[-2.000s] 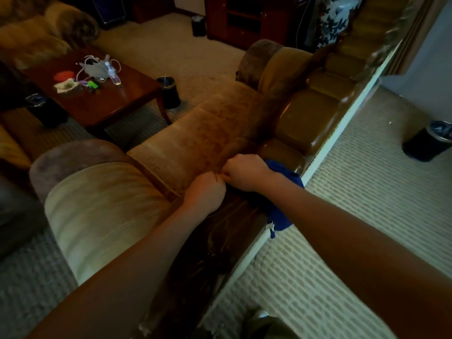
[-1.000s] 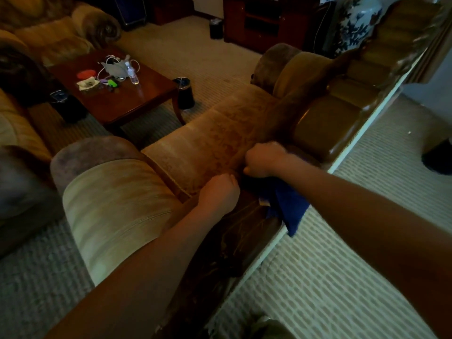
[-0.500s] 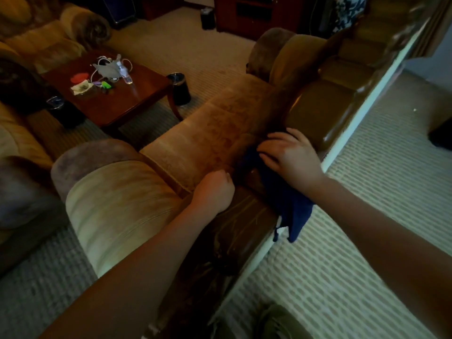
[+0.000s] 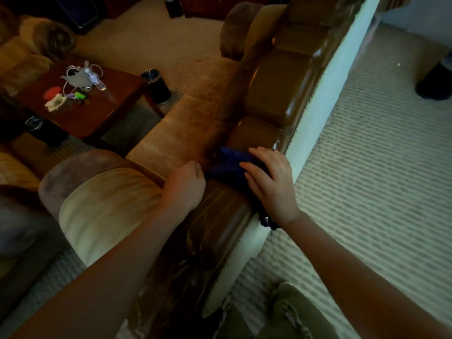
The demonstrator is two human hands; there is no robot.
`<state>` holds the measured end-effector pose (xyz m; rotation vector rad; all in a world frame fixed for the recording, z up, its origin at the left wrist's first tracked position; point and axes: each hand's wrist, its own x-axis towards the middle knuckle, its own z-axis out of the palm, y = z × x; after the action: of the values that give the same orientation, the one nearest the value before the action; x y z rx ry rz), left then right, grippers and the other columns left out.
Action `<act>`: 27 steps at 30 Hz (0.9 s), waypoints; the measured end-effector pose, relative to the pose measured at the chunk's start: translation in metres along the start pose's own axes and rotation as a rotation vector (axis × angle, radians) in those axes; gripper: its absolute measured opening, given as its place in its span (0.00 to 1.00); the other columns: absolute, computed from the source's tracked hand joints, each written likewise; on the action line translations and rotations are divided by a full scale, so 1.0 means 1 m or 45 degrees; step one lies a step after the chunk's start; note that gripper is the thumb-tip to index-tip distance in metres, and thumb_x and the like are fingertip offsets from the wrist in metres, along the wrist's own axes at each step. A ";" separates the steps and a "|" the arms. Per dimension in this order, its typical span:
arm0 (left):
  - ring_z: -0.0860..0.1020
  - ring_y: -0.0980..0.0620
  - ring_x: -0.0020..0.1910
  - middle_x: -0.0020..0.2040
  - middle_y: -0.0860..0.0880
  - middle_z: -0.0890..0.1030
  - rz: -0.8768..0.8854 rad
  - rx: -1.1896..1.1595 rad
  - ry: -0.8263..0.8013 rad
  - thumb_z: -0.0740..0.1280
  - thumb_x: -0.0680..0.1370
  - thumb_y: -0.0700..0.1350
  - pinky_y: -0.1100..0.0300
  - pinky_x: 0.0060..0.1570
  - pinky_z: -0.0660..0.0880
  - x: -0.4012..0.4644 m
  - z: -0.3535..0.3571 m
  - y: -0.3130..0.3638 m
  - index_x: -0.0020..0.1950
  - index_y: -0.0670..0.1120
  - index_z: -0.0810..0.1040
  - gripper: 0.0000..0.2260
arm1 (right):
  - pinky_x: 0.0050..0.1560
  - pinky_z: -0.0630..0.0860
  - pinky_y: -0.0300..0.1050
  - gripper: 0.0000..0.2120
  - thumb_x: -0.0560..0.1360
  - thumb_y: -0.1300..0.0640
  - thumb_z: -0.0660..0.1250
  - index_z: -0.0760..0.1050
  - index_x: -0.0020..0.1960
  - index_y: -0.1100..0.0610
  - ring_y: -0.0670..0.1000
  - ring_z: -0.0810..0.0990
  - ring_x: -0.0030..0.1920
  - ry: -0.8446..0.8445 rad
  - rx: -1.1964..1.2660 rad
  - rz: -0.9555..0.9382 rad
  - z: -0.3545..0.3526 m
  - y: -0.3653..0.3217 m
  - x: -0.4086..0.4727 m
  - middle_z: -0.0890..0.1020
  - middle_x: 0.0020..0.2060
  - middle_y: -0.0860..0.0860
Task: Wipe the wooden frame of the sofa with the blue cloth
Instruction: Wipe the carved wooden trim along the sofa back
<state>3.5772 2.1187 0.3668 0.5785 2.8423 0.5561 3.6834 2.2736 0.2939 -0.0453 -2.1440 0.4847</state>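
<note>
At the centre of the frame, the right hand (image 4: pixel 270 182) presses flat, fingers spread, on the blue cloth (image 4: pixel 228 167) draped over the wooden frame (image 4: pixel 220 216). The left hand (image 4: pixel 187 184) rests fisted beside it, empty. The cloth looks soft and light, best held under the palm.

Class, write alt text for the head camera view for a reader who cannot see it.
A person's right hand presses a blue cloth flat on the glossy wooden frame along a sofa's back, while the left hand, in a fist, rests beside it. Beyond the sofa stands a cluttered coffee table on carpet.
</note>
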 end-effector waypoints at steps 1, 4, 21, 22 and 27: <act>0.72 0.52 0.34 0.35 0.48 0.73 0.016 0.019 0.029 0.53 0.82 0.46 0.57 0.35 0.63 -0.001 0.000 0.000 0.41 0.44 0.72 0.14 | 0.60 0.68 0.52 0.08 0.79 0.56 0.63 0.76 0.55 0.58 0.57 0.73 0.58 0.093 -0.004 0.109 0.005 -0.002 0.000 0.77 0.57 0.59; 0.71 0.54 0.34 0.35 0.49 0.73 0.019 0.054 0.044 0.53 0.83 0.46 0.58 0.36 0.62 0.000 0.000 0.000 0.40 0.46 0.71 0.14 | 0.55 0.67 0.45 0.09 0.78 0.54 0.62 0.75 0.51 0.60 0.54 0.72 0.52 0.315 0.007 0.497 0.008 -0.005 0.007 0.72 0.52 0.54; 0.71 0.52 0.34 0.36 0.48 0.73 0.029 0.039 0.011 0.52 0.83 0.45 0.59 0.33 0.62 -0.003 -0.001 0.002 0.40 0.45 0.72 0.14 | 0.37 0.64 0.34 0.15 0.82 0.61 0.52 0.59 0.37 0.50 0.46 0.67 0.33 0.412 0.553 1.670 0.002 -0.059 0.002 0.68 0.33 0.51; 0.72 0.51 0.35 0.36 0.47 0.73 0.024 0.027 0.002 0.52 0.82 0.45 0.59 0.36 0.63 -0.002 -0.001 0.002 0.41 0.44 0.72 0.14 | 0.38 0.64 0.35 0.15 0.81 0.61 0.52 0.59 0.37 0.51 0.48 0.67 0.35 0.449 0.506 1.673 0.002 -0.041 0.014 0.68 0.34 0.52; 0.72 0.51 0.37 0.37 0.48 0.73 -0.054 -0.040 -0.035 0.53 0.82 0.45 0.56 0.40 0.65 0.002 -0.001 0.001 0.42 0.44 0.73 0.13 | 0.43 0.66 0.39 0.15 0.81 0.58 0.54 0.60 0.36 0.52 0.49 0.70 0.38 0.617 0.498 1.901 0.011 0.017 0.047 0.70 0.35 0.49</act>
<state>3.5757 2.1202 0.3675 0.5148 2.8075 0.5802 3.6444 2.2958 0.3191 -1.4231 -1.1644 1.5031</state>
